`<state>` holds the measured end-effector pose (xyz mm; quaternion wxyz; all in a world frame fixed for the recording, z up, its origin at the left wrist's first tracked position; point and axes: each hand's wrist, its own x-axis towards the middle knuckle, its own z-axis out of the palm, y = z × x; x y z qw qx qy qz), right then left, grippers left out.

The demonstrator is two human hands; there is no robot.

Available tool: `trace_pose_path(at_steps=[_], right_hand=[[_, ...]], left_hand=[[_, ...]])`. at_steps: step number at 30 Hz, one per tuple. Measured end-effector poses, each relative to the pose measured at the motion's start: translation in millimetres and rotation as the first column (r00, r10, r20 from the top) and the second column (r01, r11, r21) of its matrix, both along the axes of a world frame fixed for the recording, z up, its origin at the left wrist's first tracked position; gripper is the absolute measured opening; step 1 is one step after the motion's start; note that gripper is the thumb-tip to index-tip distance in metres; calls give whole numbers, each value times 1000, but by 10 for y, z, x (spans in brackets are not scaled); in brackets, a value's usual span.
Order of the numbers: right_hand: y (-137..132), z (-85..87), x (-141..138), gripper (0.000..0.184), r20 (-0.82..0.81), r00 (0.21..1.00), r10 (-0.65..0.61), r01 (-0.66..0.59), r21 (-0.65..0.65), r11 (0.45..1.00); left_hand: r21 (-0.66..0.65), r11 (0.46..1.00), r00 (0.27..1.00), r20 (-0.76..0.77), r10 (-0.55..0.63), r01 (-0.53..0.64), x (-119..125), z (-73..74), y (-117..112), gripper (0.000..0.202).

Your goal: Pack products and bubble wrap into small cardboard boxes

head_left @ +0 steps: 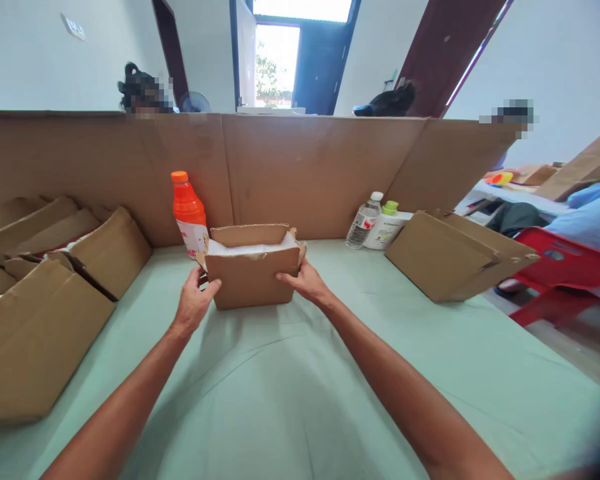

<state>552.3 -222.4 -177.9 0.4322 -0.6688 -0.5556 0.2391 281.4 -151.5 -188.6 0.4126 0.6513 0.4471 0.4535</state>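
A small open-topped cardboard box (253, 283) with a white lining (247, 249) stands on the pale green cloth in front of me. My left hand (196, 297) grips its left end, thumb on the front face and fingers round the side. At the right end my right hand (305, 280) holds it the same way, thumb lying along the front. Just behind the box, to the left, is an orange bottle (189, 213) with an orange cap and pale label. What lies deeper in the box is hidden by its front wall.
Larger cardboard boxes (45, 333) crowd the left side. Towards the right are a clear water bottle (365, 223), a white bottle with a green cap (386, 230) and a tilted cardboard box (440, 257). A tall cardboard panel (325, 173) closes off the back; people sit beyond it.
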Motion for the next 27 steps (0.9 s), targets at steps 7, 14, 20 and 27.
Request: trace_pose_path(at_steps=[7, 14, 20, 27], right_hand=[[-983, 52, 144, 67, 160, 965, -209, 211, -1, 977], [-2123, -96, -67, 62, 178, 939, -295, 292, 44, 955], [-2102, -232, -175, 79, 120, 953, -278, 246, 230, 942], [-2747, -357, 451, 71, 51, 865, -499, 469, 274, 840]], left_hand=[[-29, 985, 985, 18, -172, 172, 329, -60, -702, 58], [53, 971, 941, -266, -212, 233, -89, -46, -1257, 36], [-7, 986, 913, -374, -160, 169, -5, 26, -1274, 45], [-106, 914, 893, -197, -405, 391, 1037, 27, -1538, 50]])
